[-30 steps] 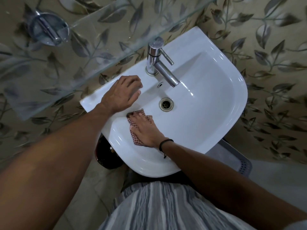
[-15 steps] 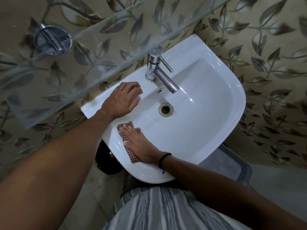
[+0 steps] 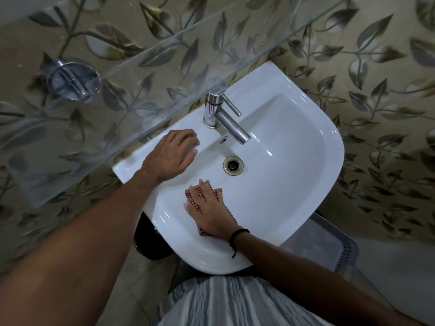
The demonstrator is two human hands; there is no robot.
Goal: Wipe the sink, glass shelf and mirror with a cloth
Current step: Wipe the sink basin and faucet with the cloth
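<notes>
Under your flat right hand (image 3: 210, 209), the checked cloth (image 3: 203, 231) is pressed against the sink's (image 3: 294, 175) near wall, while your left hand (image 3: 170, 154), fingers loosely spread, braces on the rim.

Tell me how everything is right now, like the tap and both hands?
Tap, no water visibly running.
Drain, unplugged.
Right hand, flat, pressing the cloth on the sink basin.
Cloth, spread out under the right hand.
Left hand, resting on the sink's rim, holding nothing.
Glass shelf, touched by neither hand.
</notes>
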